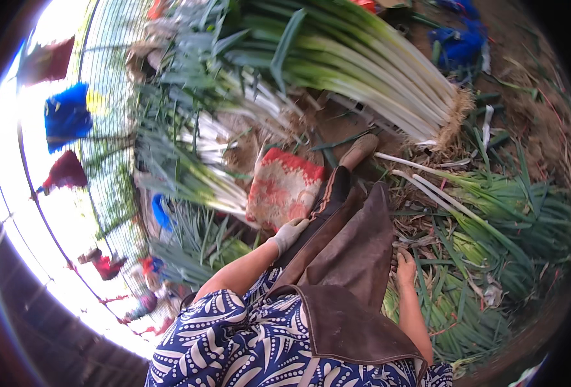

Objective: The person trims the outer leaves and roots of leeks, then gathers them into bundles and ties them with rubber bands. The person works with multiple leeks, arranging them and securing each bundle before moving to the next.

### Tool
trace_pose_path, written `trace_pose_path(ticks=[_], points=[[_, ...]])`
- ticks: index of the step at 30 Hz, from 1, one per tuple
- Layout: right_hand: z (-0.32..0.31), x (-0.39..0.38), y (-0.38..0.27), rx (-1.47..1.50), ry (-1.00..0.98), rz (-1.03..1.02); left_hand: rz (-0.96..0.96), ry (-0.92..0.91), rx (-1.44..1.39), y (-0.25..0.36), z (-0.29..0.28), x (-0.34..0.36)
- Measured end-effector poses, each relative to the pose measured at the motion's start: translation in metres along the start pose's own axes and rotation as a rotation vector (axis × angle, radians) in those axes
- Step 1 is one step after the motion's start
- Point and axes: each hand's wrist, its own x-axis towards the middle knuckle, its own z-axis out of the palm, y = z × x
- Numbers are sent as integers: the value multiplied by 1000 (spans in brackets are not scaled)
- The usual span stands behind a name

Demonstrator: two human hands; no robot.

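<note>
My left hand [290,233], in a pale glove, lies with fingers stretched out against my dark trouser leg, beside a red and cream patterned cloth pad [284,190]. My right hand [404,266] hangs at the right edge of my brown apron [363,248], above leek leaves; its fingers are loosely bent and apart, and I see nothing held in them. A large bunch of leeks [369,71] lies ahead, its white stalks and roots pointing right. Several loose leeks [450,197] lie to my right, white ends toward my shoe [359,152].
More leeks [214,177] are heaped on the left. A pile of green leek tops [459,309] covers the ground at my right. Blue plastic [456,45] lies on the soil at the far right. Netting [111,129] with coloured cloths hanging before it stands at the left.
</note>
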Motion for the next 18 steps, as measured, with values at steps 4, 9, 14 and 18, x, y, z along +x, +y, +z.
trace_pose_path(ticks=[4,9,14,18], points=[[-30,3,67,-346,30,-148,94,20,-58,-42,18,4],[-41,2,94,-14,-107,363,379,82,291,-76,31,28],[-32,-10,7,-165,-167,234,2,123,-166,-61,42,-14],[-38,10,-22,-226,-102,14,-45,230,-311,-109,66,-37]])
